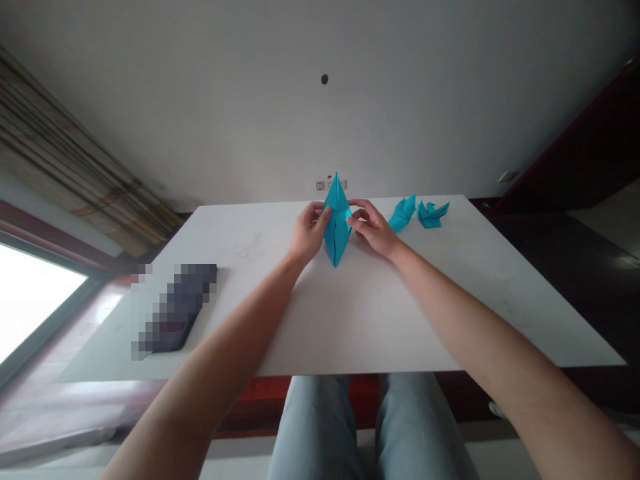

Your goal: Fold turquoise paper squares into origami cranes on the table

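A blue folded paper (337, 230), shaped like a tall diamond with a split down its middle, is held upright over the table. My left hand (309, 230) pinches its left edge, the thumb pressed on the near face. On the opposite edge, my right hand (373, 227) grips it between thumb and fingers. The fingertips behind the paper are partly hidden. Just past my right hand lies a blue origami bird (404, 212), and farther right sits a second blue origami bird (433, 215) with pointed wings.
The white table (380, 320) runs back to a grey wall (240, 107) with sockets. On the left of the table lies a dark flat object (183, 307), blurred by pixelation. Curtains (75, 153) hang at the left beside a bright window. My legs (320, 427) are under the front edge.
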The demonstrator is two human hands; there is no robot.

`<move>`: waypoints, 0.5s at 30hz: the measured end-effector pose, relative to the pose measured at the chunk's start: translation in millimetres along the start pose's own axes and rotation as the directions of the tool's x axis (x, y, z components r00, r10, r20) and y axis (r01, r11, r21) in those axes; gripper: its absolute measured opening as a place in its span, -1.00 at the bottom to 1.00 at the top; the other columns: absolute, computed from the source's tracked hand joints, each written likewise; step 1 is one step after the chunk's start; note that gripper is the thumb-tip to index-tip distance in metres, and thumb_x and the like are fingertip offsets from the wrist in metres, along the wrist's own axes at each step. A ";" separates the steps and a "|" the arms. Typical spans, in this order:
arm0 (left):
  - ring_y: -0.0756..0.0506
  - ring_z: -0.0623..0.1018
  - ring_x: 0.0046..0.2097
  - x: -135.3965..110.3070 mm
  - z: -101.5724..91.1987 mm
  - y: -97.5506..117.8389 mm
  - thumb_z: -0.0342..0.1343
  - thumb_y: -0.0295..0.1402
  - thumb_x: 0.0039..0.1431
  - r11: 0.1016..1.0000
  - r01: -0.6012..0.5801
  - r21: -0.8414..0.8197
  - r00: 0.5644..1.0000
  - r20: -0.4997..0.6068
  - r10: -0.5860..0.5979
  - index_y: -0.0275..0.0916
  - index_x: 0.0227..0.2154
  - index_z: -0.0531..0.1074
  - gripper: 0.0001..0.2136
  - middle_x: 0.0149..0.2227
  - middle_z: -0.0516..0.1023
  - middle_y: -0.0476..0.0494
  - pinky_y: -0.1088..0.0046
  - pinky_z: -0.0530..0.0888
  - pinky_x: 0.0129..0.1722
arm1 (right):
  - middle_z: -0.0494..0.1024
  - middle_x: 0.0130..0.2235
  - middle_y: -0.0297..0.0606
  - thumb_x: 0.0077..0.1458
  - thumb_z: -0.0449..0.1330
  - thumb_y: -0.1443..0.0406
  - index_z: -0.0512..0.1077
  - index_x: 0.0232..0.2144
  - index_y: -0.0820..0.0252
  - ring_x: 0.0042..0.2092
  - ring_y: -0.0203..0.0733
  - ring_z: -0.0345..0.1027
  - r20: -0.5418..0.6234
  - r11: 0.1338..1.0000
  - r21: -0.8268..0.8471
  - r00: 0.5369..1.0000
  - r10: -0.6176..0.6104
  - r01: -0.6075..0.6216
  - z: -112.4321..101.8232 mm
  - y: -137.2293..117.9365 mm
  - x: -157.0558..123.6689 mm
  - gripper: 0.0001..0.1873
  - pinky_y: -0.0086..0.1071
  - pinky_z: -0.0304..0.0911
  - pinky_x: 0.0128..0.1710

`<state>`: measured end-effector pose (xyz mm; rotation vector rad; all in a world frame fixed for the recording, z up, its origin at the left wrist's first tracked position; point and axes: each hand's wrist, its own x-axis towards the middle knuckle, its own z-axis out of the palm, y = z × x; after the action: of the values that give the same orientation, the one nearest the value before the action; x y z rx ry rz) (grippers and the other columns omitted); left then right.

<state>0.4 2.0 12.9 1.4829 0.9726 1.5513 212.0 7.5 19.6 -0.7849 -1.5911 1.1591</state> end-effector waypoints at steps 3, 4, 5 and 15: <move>-0.06 0.63 -0.22 -0.5 1.1 5.4 0.40 -0.08 0.45 0.998 0.057 -0.018 0.998 0.012 -0.057 -0.18 -0.17 0.61 -0.74 -0.22 0.73 -0.11 0.47 0.54 -0.23 | 0.47 -0.30 -0.44 0.08 0.54 -0.35 0.50 0.12 -0.07 -0.38 -0.26 0.29 0.012 0.999 0.027 1.000 0.023 -0.023 2.5 -0.3 0.2 -0.21 -0.34 0.23 -0.39; -0.05 0.62 -0.23 -0.6 1.5 7.1 0.40 -0.10 0.45 0.996 0.084 -0.025 0.996 0.016 -0.083 -0.19 -0.18 0.61 -0.75 -0.23 0.72 -0.11 0.47 0.54 -0.23 | 0.46 -0.32 -0.45 0.09 0.51 -0.37 0.50 0.08 -0.06 -0.38 -0.26 0.30 0.001 0.999 0.039 1.000 0.031 -0.031 2.9 0.5 0.5 -0.22 -0.34 0.24 -0.39; -0.05 0.61 -0.24 -0.7 1.9 8.4 0.39 -0.12 0.46 0.994 0.108 -0.033 0.994 0.019 -0.107 -0.20 -0.18 0.61 -0.76 -0.24 0.71 -0.10 0.48 0.54 -0.23 | 0.45 -0.32 -0.44 0.12 0.47 -0.40 0.49 0.03 -0.05 -0.39 -0.25 0.31 -0.010 0.998 0.053 0.999 0.041 -0.040 3.0 1.4 1.0 -0.24 -0.33 0.24 -0.39; -0.04 0.49 -0.25 -3.2 4.2 -4.3 0.29 -0.14 0.56 0.983 0.186 0.000 0.982 0.045 -0.186 -0.18 -0.21 0.59 -0.76 -0.24 0.56 -0.07 0.47 0.51 -0.17 | 0.53 -0.19 -0.39 0.30 0.41 -0.04 0.40 0.35 -0.19 -0.37 -0.20 0.29 0.017 0.998 -0.033 0.998 -0.061 0.062 -1.7 7.0 1.2 -0.35 -0.26 0.32 -0.36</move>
<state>4.8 1.0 7.7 1.3767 1.0498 1.3799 212.9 11.5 13.5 -0.7447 -1.6410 1.0997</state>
